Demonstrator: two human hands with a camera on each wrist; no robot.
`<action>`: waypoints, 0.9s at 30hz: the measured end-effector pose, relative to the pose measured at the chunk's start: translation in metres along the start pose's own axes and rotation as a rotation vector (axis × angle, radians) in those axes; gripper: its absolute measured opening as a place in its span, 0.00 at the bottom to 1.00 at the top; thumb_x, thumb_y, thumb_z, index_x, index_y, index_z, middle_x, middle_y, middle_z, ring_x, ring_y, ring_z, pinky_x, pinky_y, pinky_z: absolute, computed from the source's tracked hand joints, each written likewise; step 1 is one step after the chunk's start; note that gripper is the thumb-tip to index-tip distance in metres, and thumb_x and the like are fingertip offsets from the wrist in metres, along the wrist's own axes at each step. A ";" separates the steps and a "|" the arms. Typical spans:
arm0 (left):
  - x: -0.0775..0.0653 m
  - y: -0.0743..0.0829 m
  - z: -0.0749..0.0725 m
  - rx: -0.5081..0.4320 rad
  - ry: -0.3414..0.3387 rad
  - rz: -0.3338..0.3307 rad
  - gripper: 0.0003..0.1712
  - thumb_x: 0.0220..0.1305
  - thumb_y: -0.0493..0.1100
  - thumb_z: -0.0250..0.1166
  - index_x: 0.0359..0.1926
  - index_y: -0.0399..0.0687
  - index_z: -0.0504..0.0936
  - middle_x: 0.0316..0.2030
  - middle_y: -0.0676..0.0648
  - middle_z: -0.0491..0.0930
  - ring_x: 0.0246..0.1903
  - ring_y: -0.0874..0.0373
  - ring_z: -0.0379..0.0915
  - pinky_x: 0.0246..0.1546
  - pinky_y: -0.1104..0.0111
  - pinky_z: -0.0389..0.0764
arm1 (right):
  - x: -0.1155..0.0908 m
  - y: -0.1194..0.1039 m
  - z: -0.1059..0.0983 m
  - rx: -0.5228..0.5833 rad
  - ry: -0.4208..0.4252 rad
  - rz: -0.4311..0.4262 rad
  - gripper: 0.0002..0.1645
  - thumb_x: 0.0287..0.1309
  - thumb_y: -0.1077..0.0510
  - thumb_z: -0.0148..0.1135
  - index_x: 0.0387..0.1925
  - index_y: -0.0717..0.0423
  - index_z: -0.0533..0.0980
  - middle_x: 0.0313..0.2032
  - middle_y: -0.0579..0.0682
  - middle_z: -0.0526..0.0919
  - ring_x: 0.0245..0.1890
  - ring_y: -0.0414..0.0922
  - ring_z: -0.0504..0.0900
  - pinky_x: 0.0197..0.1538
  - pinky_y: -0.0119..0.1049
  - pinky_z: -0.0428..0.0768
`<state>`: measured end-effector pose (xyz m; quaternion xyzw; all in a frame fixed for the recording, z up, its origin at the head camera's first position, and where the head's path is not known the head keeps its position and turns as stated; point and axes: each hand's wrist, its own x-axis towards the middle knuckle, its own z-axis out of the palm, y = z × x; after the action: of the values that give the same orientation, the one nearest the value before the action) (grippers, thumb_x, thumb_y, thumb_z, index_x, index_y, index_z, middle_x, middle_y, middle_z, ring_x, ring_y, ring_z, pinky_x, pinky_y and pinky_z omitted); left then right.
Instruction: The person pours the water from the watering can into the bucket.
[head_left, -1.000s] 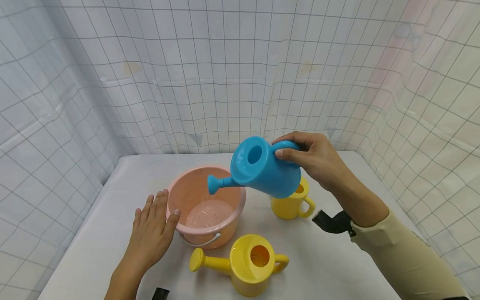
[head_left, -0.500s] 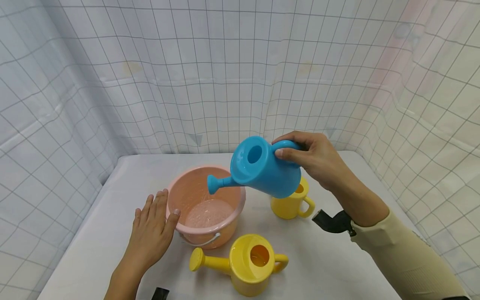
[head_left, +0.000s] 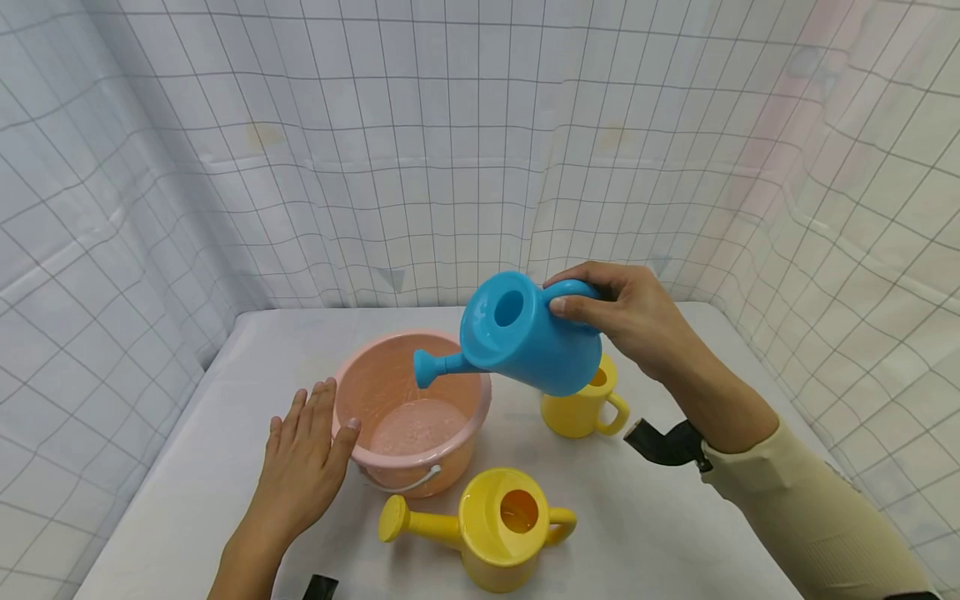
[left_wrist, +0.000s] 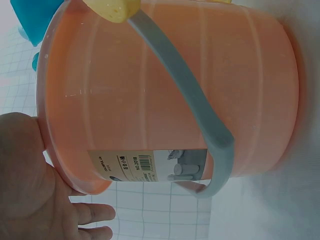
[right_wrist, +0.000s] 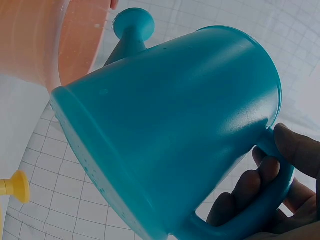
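My right hand [head_left: 626,312] grips the handle of a blue watering can [head_left: 536,337]; in the right wrist view its fingers curl round the handle [right_wrist: 255,212]. The can tilts left, its spout head over the pink bucket [head_left: 408,462], and thin streams of water fall inside. Shallow water [head_left: 416,427] lies on the bucket's bottom. My left hand [head_left: 307,458] rests at the bucket's left rim with straight fingers. In the left wrist view the thumb lies against the rim, above a paper label [left_wrist: 150,165] and a grey bail handle [left_wrist: 200,107].
A yellow watering can [head_left: 498,533] holding some liquid stands in front of the bucket, spout pointing left. Behind the blue can, partly hidden, is another yellow vessel with a handle [head_left: 573,412]. Grid-patterned white curtains [head_left: 480,167] enclose the white table [head_left: 652,525] at the back and sides.
Both hands stay nearly still. The blue watering can has drifted very slightly left, and water keeps falling from its spout into the bucket.
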<state>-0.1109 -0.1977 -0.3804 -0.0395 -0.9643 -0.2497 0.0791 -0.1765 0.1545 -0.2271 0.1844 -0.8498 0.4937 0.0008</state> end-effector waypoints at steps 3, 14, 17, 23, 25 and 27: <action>0.000 0.000 0.000 0.004 0.002 0.002 0.39 0.73 0.61 0.37 0.75 0.48 0.37 0.73 0.34 0.44 0.73 0.37 0.31 0.66 0.35 0.34 | 0.000 0.000 0.000 0.005 -0.001 0.001 0.22 0.58 0.47 0.62 0.51 0.52 0.77 0.52 0.52 0.80 0.54 0.52 0.77 0.61 0.56 0.71; 0.000 0.000 0.000 0.005 0.004 0.004 0.39 0.73 0.61 0.37 0.75 0.47 0.38 0.73 0.34 0.44 0.73 0.37 0.31 0.66 0.36 0.34 | -0.001 -0.001 0.000 0.002 -0.003 0.002 0.22 0.58 0.46 0.62 0.51 0.52 0.77 0.52 0.52 0.80 0.54 0.52 0.76 0.61 0.56 0.71; -0.001 0.000 0.000 0.004 0.005 0.003 0.39 0.73 0.61 0.37 0.75 0.47 0.38 0.73 0.34 0.44 0.73 0.37 0.31 0.66 0.36 0.33 | -0.001 -0.001 0.000 0.004 -0.003 -0.001 0.22 0.58 0.46 0.63 0.50 0.52 0.78 0.51 0.52 0.81 0.54 0.51 0.77 0.61 0.56 0.71; -0.001 0.000 0.000 0.005 0.009 0.000 0.39 0.73 0.61 0.37 0.75 0.47 0.38 0.73 0.33 0.45 0.73 0.37 0.32 0.66 0.36 0.34 | -0.001 -0.002 -0.001 0.001 -0.004 -0.009 0.21 0.58 0.46 0.63 0.50 0.52 0.78 0.51 0.52 0.81 0.54 0.51 0.77 0.61 0.56 0.72; -0.001 0.000 -0.001 0.004 0.009 0.000 0.39 0.73 0.61 0.37 0.75 0.47 0.38 0.73 0.33 0.45 0.73 0.37 0.31 0.66 0.36 0.33 | -0.001 -0.002 -0.001 0.000 -0.005 -0.008 0.22 0.58 0.46 0.63 0.50 0.52 0.78 0.51 0.51 0.81 0.54 0.51 0.77 0.61 0.56 0.72; -0.001 0.000 -0.001 0.004 0.008 0.001 0.39 0.73 0.61 0.37 0.75 0.47 0.38 0.73 0.33 0.45 0.73 0.37 0.31 0.66 0.36 0.33 | -0.001 -0.002 -0.001 0.000 -0.004 -0.006 0.22 0.58 0.46 0.63 0.50 0.52 0.78 0.51 0.51 0.81 0.54 0.51 0.77 0.61 0.56 0.72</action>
<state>-0.1101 -0.1976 -0.3798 -0.0386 -0.9644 -0.2480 0.0832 -0.1751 0.1545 -0.2255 0.1880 -0.8493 0.4932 0.0008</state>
